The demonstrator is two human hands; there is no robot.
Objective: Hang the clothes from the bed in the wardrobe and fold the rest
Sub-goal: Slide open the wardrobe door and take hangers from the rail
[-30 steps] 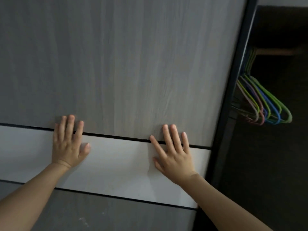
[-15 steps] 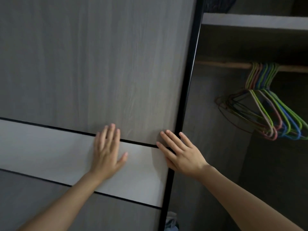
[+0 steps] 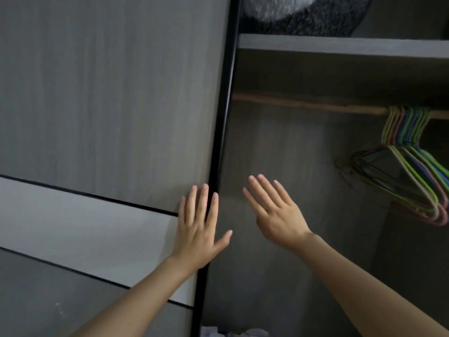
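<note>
The grey sliding wardrobe door [image 3: 109,113] fills the left half of the head view, its black edge running down the middle. My left hand [image 3: 198,227] lies flat with straight fingers on the door's right edge. My right hand [image 3: 277,212] is off the door, fingers straight, held in front of the dark wardrobe interior [image 3: 279,147]. A wooden rail [image 3: 303,104] crosses the inside, and several coloured hangers [image 3: 418,171] hang bunched at its right end. No clothes from the bed are in view.
A shelf [image 3: 340,46] sits above the rail with a dark fuzzy bundle [image 3: 306,13] on it. Pale crumpled fabric [image 3: 233,333] shows at the bottom of the wardrobe. The door has a light band [image 3: 73,227] across it.
The door has slid left, exposing more of the wardrobe interior. My left hand moved to the door's edge; my right hand came off the door into the opening.
</note>
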